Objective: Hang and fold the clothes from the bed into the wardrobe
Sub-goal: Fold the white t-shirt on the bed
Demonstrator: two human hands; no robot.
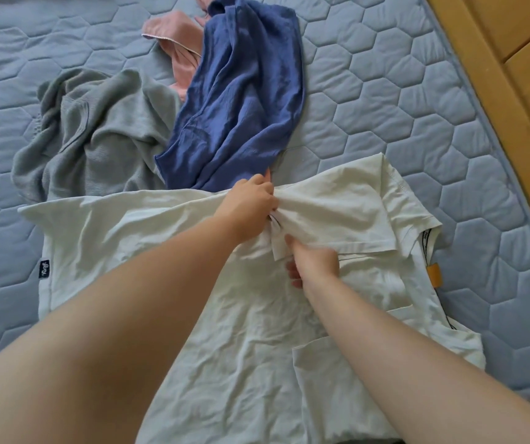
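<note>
A white T-shirt point(167, 238) lies spread across the near part of the bed, its collar and an orange tag point(434, 274) at the right. One sleeve is turned inward over the shirt's body. My left hand point(252, 205) grips the bunched fabric of that sleeve near the shirt's far edge. My right hand point(313, 262) pinches the sleeve's hem just below it. Beyond the shirt lie a blue garment point(244, 100), a grey garment point(97, 136) and a pink garment point(177, 43), all crumpled.
The bed's blue quilted mattress cover point(401, 107) has a hexagon pattern. A wooden floor point(513, 43) runs along the right edge of the mattress. A small dark label point(44, 269) sits at the shirt's left hem.
</note>
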